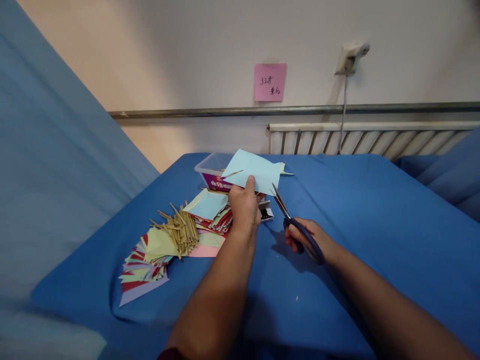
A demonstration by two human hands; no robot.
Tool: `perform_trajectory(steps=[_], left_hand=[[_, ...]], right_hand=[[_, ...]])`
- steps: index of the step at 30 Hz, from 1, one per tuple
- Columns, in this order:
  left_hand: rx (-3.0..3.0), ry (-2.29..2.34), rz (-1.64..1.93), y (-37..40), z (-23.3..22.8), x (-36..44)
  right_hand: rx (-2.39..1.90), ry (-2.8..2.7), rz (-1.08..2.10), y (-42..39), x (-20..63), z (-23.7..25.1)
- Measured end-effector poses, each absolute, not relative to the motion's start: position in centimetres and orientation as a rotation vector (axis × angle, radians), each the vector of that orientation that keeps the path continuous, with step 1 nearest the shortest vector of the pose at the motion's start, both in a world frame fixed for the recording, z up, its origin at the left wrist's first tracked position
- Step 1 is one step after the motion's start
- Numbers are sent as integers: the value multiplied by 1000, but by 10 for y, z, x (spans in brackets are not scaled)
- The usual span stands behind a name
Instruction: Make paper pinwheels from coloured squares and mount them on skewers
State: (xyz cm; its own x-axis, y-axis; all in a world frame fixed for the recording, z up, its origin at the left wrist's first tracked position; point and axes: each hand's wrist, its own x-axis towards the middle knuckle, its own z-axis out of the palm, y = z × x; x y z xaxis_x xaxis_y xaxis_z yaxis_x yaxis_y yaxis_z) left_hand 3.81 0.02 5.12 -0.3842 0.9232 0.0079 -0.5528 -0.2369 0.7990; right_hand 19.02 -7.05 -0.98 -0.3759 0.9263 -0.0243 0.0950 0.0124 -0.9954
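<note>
My left hand (pixel 244 202) is closed on a light blue sheet of paper (pixel 252 170), thumb on top, holding it above the table. A slit shows near the sheet's left side. Wrapped round the dark blue handles of a pair of scissors (pixel 285 210) is my right hand (pixel 309 235). The scissors' tips are at the sheet's lower right corner, blades slightly apart; whether they touch the paper I cannot tell. Below and left of my left hand lies a stack of coloured paper (pixel 210 206), beside a heap of thin straw-coloured sticks (pixel 184 231).
Behind the sheet stands a clear plastic tub (pixel 208 164) with a purple label. A small white box (pixel 267 212) with dark bits sits near my left wrist. Fanned paper pieces (pixel 144 265) lie at the left on the blue-covered table (pixel 375 240). A blue curtain (pixel 56 150) hangs at left.
</note>
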Motion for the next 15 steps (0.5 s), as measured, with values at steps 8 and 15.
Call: perform_trajectory(steps=[8,15], left_hand=[[752,793,1963,2,51,39],[805,806,2015,2,50,38]], right_hand=[[-1060,-1549,1436,-69,188,-12],[-1073,-1559,1442,-68,186,-16]])
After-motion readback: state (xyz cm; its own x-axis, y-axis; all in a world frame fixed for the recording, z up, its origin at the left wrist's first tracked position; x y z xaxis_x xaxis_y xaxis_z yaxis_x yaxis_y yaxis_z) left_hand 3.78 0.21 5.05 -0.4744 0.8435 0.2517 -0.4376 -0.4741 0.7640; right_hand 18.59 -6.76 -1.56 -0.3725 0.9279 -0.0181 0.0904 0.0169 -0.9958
